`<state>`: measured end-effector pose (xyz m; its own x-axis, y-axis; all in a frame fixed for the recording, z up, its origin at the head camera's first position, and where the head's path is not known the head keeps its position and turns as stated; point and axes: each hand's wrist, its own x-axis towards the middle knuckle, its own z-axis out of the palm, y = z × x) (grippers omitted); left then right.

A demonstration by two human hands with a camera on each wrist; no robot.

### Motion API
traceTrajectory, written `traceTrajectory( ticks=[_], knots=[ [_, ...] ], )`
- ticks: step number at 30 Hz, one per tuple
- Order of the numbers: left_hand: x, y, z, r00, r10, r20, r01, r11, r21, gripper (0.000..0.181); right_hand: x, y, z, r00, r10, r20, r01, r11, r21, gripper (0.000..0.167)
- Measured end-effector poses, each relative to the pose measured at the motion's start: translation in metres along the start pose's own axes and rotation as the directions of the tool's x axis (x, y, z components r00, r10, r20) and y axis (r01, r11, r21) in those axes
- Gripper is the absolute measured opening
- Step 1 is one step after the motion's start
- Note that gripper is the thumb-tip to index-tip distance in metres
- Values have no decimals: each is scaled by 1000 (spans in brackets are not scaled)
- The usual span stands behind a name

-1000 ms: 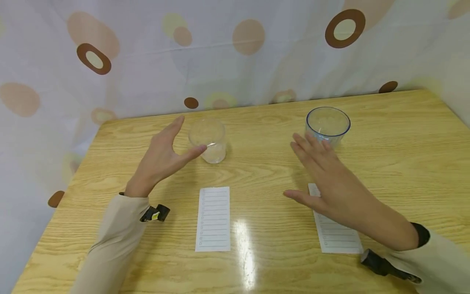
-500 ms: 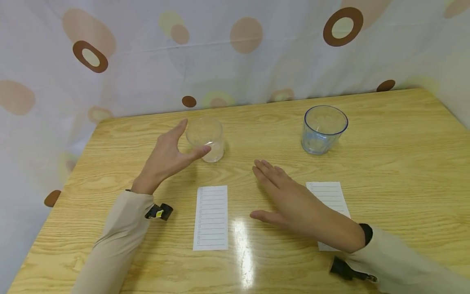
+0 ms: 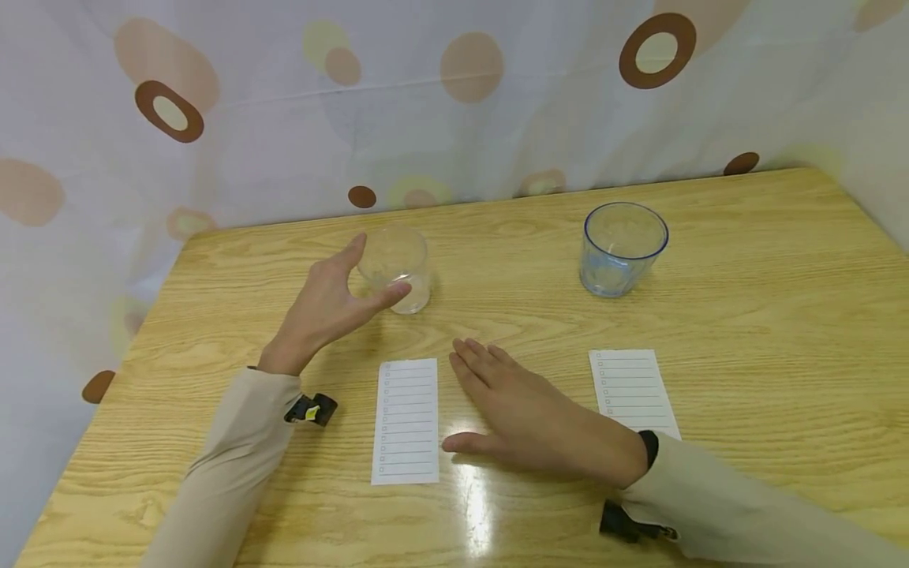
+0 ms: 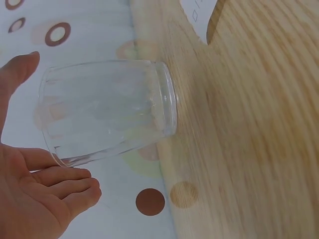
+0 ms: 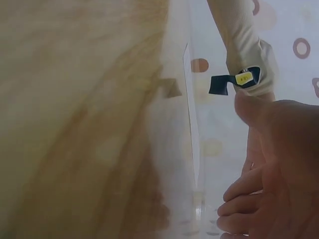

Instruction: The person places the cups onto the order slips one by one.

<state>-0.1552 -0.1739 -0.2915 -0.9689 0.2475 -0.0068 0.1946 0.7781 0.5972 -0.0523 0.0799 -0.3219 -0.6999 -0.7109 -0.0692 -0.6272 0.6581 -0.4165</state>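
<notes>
The clear glass tumbler [image 4: 109,104] stands upright on the wood-grain table [image 3: 767,315], its rim in the gap between the thumb and fingers of the left hand [image 3: 323,308]; those digits are spread, and contact with the glass cannot be confirmed. The right hand [image 3: 529,414] holds nothing, fingers straight and side by side, thumb apart, above the table between the left checklist sheet [image 3: 407,422] and the right checklist sheet [image 3: 635,394]. Count: two tumblers, one clear, one blue-rimmed tumbler [image 3: 612,268] well apart to the right; two checklist sheets
</notes>
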Motion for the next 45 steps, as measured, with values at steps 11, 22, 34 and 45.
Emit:
traceTrajectory(
  ticks=[11,22,34,45],
  knots=[
    [0,0,0,1000,-4,19,4,1000,0,107,15,-8,7,997,-35,70,35,999,11,87],
    [2,0,5,1000,24,-19,-23,1000,17,104,14,-13,14,993,-7,119,12,999,-41,97],
    [4,-1,10,997,46,-64,-47,999,-11,101,14,-16,16,992,23,125,-9,994,-113,99],
    [6,-3,20,988,-36,-149,-7,960,-279,101,15,-17,17,992,33,126,-20,994,-104,99]
  ],
)
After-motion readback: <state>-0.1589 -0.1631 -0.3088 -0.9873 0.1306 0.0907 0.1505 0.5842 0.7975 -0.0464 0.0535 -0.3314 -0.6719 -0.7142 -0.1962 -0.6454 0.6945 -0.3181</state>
